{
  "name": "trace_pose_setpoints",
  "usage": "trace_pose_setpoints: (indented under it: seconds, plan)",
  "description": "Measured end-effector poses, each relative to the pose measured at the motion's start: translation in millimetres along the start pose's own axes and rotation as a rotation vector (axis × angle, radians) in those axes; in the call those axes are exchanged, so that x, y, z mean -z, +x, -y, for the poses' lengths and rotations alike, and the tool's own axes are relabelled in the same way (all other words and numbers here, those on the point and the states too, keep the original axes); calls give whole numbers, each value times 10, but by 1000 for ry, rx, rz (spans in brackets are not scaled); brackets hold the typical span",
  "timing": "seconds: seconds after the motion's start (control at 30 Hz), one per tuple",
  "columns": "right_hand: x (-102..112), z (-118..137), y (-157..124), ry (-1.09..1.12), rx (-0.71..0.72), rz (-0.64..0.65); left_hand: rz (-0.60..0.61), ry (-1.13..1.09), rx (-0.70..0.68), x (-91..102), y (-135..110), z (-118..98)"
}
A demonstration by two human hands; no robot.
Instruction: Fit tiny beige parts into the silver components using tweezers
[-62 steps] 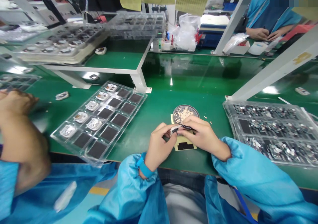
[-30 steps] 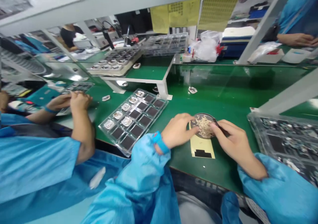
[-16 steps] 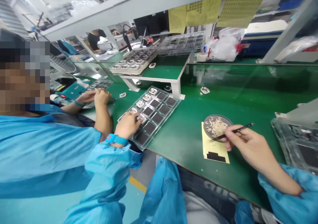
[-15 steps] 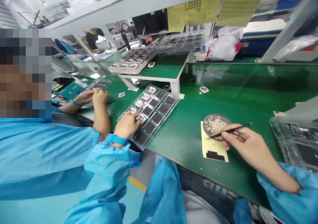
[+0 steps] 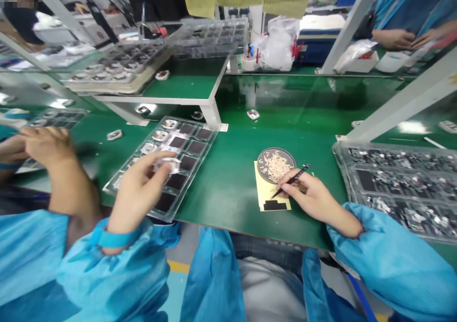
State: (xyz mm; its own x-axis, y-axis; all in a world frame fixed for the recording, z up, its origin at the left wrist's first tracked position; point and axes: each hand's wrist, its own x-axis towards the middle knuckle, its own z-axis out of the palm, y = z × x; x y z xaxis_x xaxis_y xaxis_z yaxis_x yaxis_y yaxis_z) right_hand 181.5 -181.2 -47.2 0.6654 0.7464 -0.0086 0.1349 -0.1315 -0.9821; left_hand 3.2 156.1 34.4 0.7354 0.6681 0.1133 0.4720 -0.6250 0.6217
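Observation:
My left hand hovers over a clear compartment tray and pinches a small white part, blurred by motion. The tray holds white parts along its left column and dark pads in the other cells. My right hand rests on the green bench, closed on black tweezers whose tip lies on a yellow card. A round dish with pale small bits sits on the card's far end.
A clear tray of dark and metallic parts lies at the right. A co-worker's hands work at the left. A raised white-framed shelf carries stacked trays. Loose white parts lie on the bench.
My left hand has lifted from the tray with a white part pinched in it. My right hand with the tweezers has shifted toward the yellow card. The view has swung back to the right.

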Motion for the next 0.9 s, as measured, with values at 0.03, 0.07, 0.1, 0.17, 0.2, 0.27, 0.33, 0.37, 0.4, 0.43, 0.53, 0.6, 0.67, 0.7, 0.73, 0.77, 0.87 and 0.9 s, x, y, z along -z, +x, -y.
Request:
trace_pose_setpoints:
  seconds: [0.03,0.07,0.1,0.17,0.2,0.27,0.33,0.37,0.4,0.43,0.53,0.6,0.67,0.7,0.73,0.77,0.87,0.9]
  plan:
    - [-13,5,-1,-25,16,3,65,-188,-15,-116,-79,-126]
    - [-27,12,0,-60,35,6,141,-376,-11,-254,-148,-234]
    - [-41,16,1,-98,56,10,228,-533,16,-408,-207,-324]
    - [-64,14,3,-162,88,14,420,-764,64,-734,-290,-459]
    - [-70,8,4,-181,98,17,488,-826,63,-889,-316,-511]
    - [-74,-7,3,-195,104,21,566,-848,33,-1155,-343,-599]
    - [-71,-16,2,-203,106,22,604,-833,24,-1347,-353,-668]
    - [-69,-16,3,-205,107,23,616,-838,36,-1419,-356,-692]
    - [-68,-13,4,-206,106,23,621,-855,58,-1477,-359,-706]
    - [-68,-8,6,-206,107,22,620,-877,87,-1524,-363,-709]
    - [-77,6,12,-198,112,20,605,-938,159,-1618,-381,-668]
    - [-83,10,13,-199,118,20,610,-976,185,-1648,-398,-630]
    - [-85,15,9,-198,112,16,617,-992,186,-1655,-417,-615]
    - [-85,22,5,-178,96,19,613,-976,173,-1651,-427,-617]
    - [-85,33,2,-137,74,23,606,-948,153,-1645,-438,-625]
    - [-84,49,-1,-77,53,27,600,-912,128,-1637,-448,-635]
    - [-82,115,-7,126,57,-18,617,-839,90,-1615,-475,-659]
    - [-81,136,-8,160,87,-58,630,-837,93,-1613,-483,-661]
